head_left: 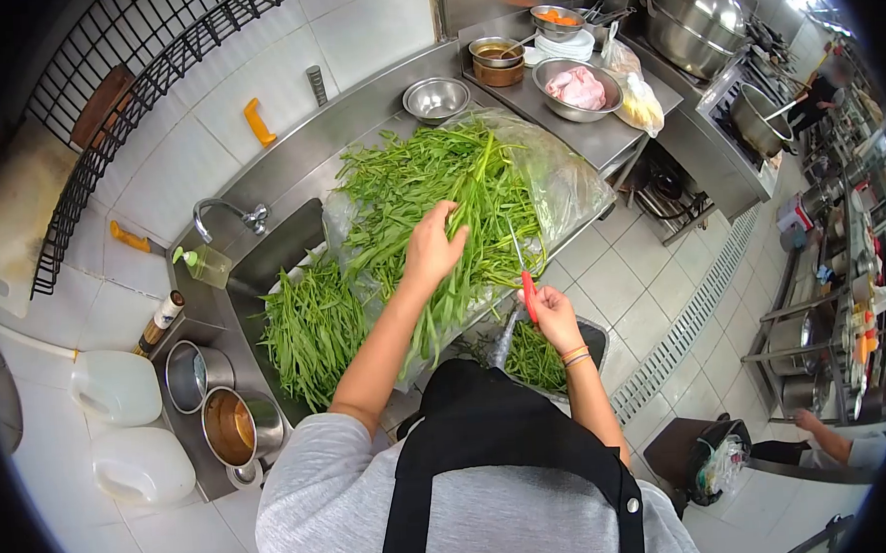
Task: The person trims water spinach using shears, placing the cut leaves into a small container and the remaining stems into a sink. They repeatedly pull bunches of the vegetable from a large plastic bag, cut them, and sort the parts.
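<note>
My left hand (433, 245) is closed round a bunch of long leafy greens (441, 312), whose leaves hang below the palm. In my right hand (552, 316) is a red-handled knife (529, 292), its thin blade pointing up beside the stems. A large heap of the same greens (398, 179) lies on a clear plastic sheet (563, 170) over the steel counter. More greens (310, 323) fill the sink (276, 247) on the left. Below my right hand, a dark bin (595, 341) contains cut greens (535, 357).
A faucet (229, 216) stands behind the sink, near a soap bottle (205, 264). Steel pots (241, 427) and white jugs (142, 464) are at left. A bowl of raw meat (575, 89) sits at the back right. Another person's arm (824, 439) shows at lower right.
</note>
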Available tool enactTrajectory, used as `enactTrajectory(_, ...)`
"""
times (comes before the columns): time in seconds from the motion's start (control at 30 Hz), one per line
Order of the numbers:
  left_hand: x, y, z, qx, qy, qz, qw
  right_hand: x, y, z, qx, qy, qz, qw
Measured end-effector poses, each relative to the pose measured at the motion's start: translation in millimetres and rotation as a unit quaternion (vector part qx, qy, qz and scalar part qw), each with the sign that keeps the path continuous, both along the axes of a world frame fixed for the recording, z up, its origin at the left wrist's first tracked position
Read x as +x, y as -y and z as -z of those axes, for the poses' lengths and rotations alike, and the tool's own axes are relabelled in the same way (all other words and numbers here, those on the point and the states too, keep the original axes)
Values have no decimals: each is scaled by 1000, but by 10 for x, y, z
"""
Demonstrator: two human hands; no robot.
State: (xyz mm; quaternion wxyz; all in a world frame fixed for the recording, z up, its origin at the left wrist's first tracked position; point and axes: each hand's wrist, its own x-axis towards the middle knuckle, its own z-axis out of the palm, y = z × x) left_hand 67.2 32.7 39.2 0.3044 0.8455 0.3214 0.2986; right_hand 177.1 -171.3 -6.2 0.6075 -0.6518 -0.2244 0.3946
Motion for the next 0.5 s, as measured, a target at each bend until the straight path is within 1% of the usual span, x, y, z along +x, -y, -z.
enactTrajectory(0.03,23,-68,25,-29,-46,22,998,2,19,14,1,1,1,1000)
enactTrajectory(0.07,36,-177,107,-73,-88,21,993,13,46,44,-13,10,2,1000)
enactTrajectory(0.1,22,-225,16,-119,-82,14,989,27,75,69,-27,20,5,999)
enactTrajectory(0.17,-60,-325,121,-51,-25,-66,996,38,134,112,-28,22,11,999)
enactTrajectory(0.23,-132,-424,205,-61,-46,-73,994,13,170,96,-31,21,16,999)
enactTrajectory(0.3,-102,-461,314,-70,-65,-81,992,-23,131,60,-65,32,1,997)
enactTrajectory(0.37,-39,-462,432,67,-114,-153,979,-77,29,140,-45,26,-13,999)
enactTrajectory(0.4,-18,-460,487,68,-114,-152,980,-103,-31,178,-26,21,-29,999)
enactTrajectory(0.43,0,-453,542,99,-142,-166,971,-119,-79,211,-25,22,-28,999)
enactTrajectory(0.47,10,-459,591,130,-169,-180,960,-129,-129,240,-42,25,-64,997)
enactTrajectory(0.5,13,-457,572,131,-167,-179,961,-128,-190,240,-57,30,-99,993)
